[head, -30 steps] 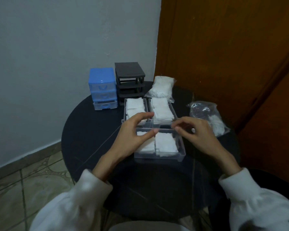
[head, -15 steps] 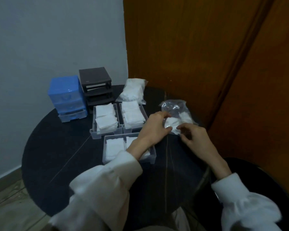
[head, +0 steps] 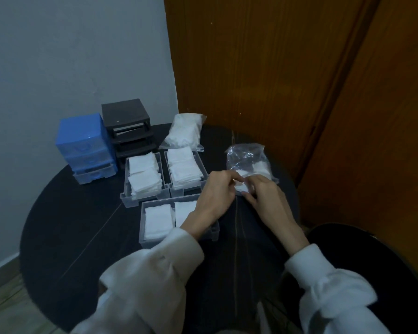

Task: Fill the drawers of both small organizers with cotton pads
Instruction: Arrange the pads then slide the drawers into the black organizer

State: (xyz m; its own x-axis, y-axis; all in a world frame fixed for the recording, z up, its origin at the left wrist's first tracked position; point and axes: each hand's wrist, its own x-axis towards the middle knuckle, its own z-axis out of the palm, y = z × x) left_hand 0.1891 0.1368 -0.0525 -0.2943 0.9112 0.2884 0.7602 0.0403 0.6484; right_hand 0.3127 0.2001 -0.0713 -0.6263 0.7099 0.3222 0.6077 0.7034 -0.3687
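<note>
Both hands meet at the near end of a clear, half-empty bag [head: 247, 162] lying toward the right side of the round dark worktop [head: 82, 227]. The left hand [head: 215, 196] reaches across from the left, its fingers curled and pinching the bag's mouth; the right hand [head: 266, 196] lies just beside it, fingers bent over a few white cotton pads [head: 242, 186] at the opening, and appears to pinch them, though the exact grip is partly hidden by the fingers. More pads [head: 260, 168] show through the plastic further back in the bag. Left of the hands sit three grey drawers, all pulled out and standing on the worktop: the far left drawer [head: 144, 179] and the far right drawer [head: 185, 169] stand side by side, touching, each heaped with two stacks of pads, and the near drawer [head: 159, 222] lies crosswise in front of them with two flat stacks, its right part covered by the left wrist. Behind the drawers, by the wall, stands the black organizer [head: 128, 126] with its slots empty, and just to its left the blue organizer [head: 85, 145], whose bottom drawer sticks out slightly. A second, full bag [head: 185, 131] of pads lies behind the far right drawer, near the wooden door [head: 263, 68]. White sleeves [head: 155, 273] cover both forearms.
</note>
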